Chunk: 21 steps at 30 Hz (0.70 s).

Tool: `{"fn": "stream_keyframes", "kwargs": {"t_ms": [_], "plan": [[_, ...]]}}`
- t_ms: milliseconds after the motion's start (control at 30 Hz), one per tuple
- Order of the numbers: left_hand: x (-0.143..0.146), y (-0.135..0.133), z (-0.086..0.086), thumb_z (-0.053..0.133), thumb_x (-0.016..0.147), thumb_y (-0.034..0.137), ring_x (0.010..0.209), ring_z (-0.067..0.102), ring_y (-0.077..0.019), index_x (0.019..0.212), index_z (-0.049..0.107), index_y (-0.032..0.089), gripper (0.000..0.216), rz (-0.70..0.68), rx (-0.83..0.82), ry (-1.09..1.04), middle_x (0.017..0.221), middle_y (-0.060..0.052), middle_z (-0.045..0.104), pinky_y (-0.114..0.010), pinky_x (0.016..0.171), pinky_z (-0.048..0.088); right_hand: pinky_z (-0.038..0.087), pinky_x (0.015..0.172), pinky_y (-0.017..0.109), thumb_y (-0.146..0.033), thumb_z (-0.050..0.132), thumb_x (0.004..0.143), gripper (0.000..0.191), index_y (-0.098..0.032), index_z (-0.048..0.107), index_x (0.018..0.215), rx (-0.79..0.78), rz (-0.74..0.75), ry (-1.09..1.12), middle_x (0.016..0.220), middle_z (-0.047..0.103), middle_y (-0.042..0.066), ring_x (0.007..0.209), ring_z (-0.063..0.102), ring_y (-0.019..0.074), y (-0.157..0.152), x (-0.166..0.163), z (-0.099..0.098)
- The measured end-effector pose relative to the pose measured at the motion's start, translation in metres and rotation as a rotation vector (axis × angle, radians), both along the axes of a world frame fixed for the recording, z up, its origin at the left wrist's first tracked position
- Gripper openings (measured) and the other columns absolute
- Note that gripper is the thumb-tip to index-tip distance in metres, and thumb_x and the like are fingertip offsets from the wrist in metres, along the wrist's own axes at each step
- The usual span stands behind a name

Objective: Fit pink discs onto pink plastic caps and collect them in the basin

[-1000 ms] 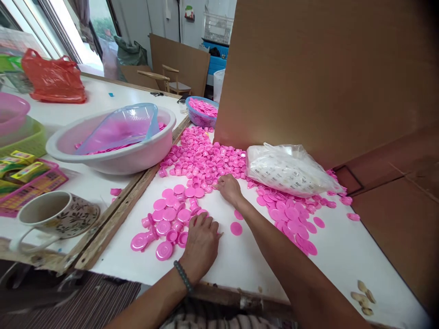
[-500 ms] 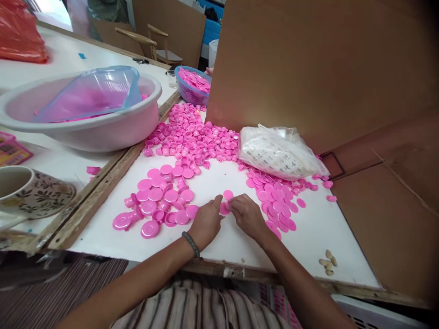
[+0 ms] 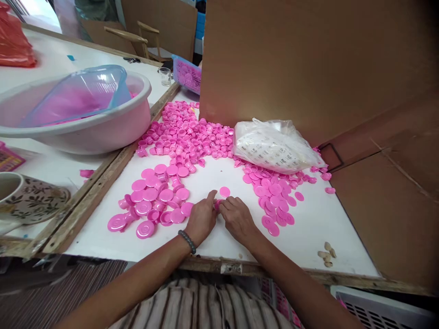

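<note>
At the lower middle of the frame my left hand (image 3: pixel 202 220) and right hand (image 3: pixel 237 220) meet, fingertips pinching one small pink cap (image 3: pixel 216 204) between them. A loose pink disc (image 3: pixel 224 192) lies just above it on the white table (image 3: pixel 219 176). Wide lids (image 3: pixel 154 201) cluster to the left, flat discs (image 3: pixel 274 196) to the right, and a clear bag (image 3: pixel 274 146) sits above those.

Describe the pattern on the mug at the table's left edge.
The mug has a dark leafy sprig print on a pale ground, seen in the head view.
</note>
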<state>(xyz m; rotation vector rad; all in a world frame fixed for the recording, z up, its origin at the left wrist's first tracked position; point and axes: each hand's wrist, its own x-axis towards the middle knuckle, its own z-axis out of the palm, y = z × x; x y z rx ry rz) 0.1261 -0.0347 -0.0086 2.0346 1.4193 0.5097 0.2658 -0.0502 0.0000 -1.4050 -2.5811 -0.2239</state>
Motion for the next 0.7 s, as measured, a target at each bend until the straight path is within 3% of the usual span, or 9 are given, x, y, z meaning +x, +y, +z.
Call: {"fn": "stream_keyframes", "kwargs": {"t_ms": [133,233,300,433,500,567,700], "plan": [[0.0,-0.001,0.0,0.05,0.076,0.008,0.084,0.061,-0.0168,0.124,0.035,0.02,0.052,-0.001,0.003,-0.022,0.093,-0.003,0.066,-0.026,0.072,0.044,0.029,0.061,0.031,-0.002,0.038,0.081,0.024,-0.014,0.059,0.075,0.029,-0.025,0.027,0.071,0.058,0.005,0.069,0.044,0.017,-0.003,-0.003,-0.005],[-0.002,0.0,-0.001,0.053,0.076,0.014,0.083,0.059,-0.0165,0.12,0.042,0.02,0.046,0.004,0.034,-0.071,0.096,-0.005,0.063,-0.027,0.072,0.045,0.033,0.063,0.029,-0.006,0.039,0.082,0.023,-0.015,0.06,0.076,-0.055,-0.104,0.233,0.071,0.06,0.005,0.071,0.046,0.0163,-0.002,0.002,-0.006],[-0.006,0.001,0.0,0.055,0.077,0.019,0.081,0.059,-0.0157,0.113,0.048,0.02,0.037,0.002,0.041,-0.127,0.097,-0.005,0.062,-0.026,0.07,0.045,0.036,0.063,0.027,-0.014,0.042,0.083,0.02,-0.016,0.06,0.074,-0.203,-0.216,0.478,0.069,0.06,0.003,0.07,0.049,0.0151,-0.001,0.006,-0.006],[-0.013,0.005,0.006,0.058,0.075,0.026,0.07,0.058,-0.0131,0.09,0.058,0.019,0.016,-0.038,-0.051,-0.226,0.08,-0.001,0.063,-0.023,0.062,0.043,0.039,0.055,0.024,-0.034,0.048,0.082,0.025,-0.016,0.06,0.071,-0.658,-0.436,0.945,0.062,0.058,0.0,0.059,0.051,0.0119,-0.005,0.011,-0.004],[-0.014,0.007,0.009,0.058,0.075,0.031,0.063,0.056,-0.0119,0.08,0.058,0.018,0.013,-0.046,-0.138,-0.268,0.069,0.001,0.062,-0.021,0.056,0.04,0.041,0.053,0.023,-0.038,0.047,0.082,0.027,-0.016,0.06,0.075,-0.758,-0.485,1.059,0.061,0.058,-0.001,0.056,0.052,0.0116,-0.011,0.012,-0.002],[-0.011,0.01,0.01,0.059,0.073,0.032,0.058,0.055,-0.011,0.076,0.057,0.018,0.015,-0.011,-0.218,-0.277,0.063,0.002,0.06,-0.02,0.051,0.038,0.043,0.056,0.024,-0.038,0.047,0.082,0.026,-0.017,0.062,0.086,-0.697,-0.481,1.058,0.067,0.06,0.001,0.061,0.054,0.0122,-0.018,0.013,0.001],[-0.003,0.017,0.011,0.064,0.067,0.027,0.053,0.055,-0.0105,0.073,0.056,0.016,0.015,0.03,-0.346,-0.226,0.057,0.003,0.059,-0.019,0.048,0.038,0.045,0.07,0.028,-0.032,0.056,0.08,0.032,-0.025,0.057,0.111,-0.474,-0.249,0.782,0.099,0.059,0.004,0.081,0.055,0.015,-0.028,0.014,0.004]]}}
